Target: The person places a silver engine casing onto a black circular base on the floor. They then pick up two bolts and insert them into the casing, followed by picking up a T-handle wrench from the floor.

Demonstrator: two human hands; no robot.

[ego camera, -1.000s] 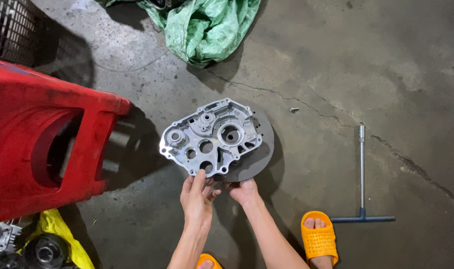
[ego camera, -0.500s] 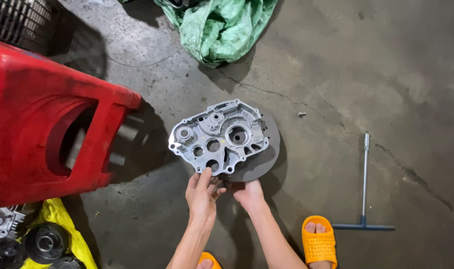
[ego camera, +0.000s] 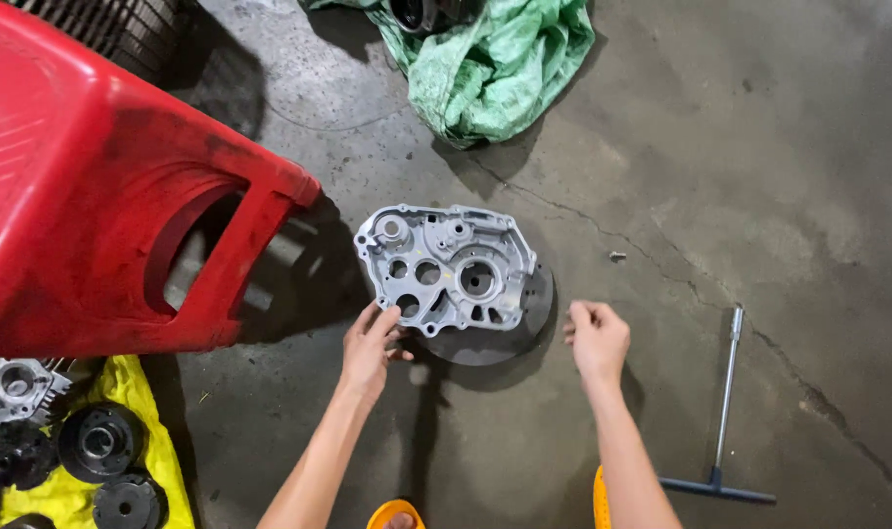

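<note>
While my left hand [ego camera: 370, 345] touched the engine crankcase cover [ego camera: 446, 266] with fingers spread, my right hand [ego camera: 595, 336] hovered loosely curled, empty; repositioning the casing seemingly needed both.

right hand [ego camera: 597, 335]: now off the engine case cover [ego camera: 449, 267], apart to its right, fingers curled
left hand [ego camera: 371, 346]: now alone at the cover's lower left edge
view: now nearer, shifted left

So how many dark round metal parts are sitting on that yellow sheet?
3 clearly: one at the sheet's top, one left, one lower. More may be cut off at the edge.
</note>
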